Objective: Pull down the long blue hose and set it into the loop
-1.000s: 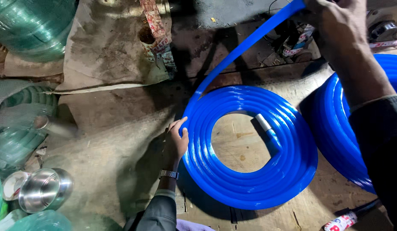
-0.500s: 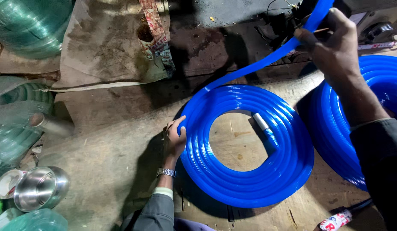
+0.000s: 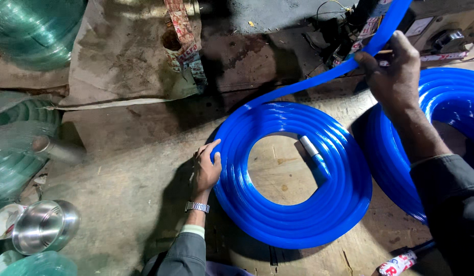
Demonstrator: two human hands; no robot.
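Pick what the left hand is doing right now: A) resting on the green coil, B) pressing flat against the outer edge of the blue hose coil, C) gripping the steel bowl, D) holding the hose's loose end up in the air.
B: the left hand lies against the outer rim of the blue hose coil, while the right hand holds the loose strand up.

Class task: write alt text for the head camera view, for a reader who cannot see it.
The left hand presses the outer edge of a flat blue hose coil on the floor, while the right hand grips its raised free length. A second blue coil lies to the right, steel bowls lower left.
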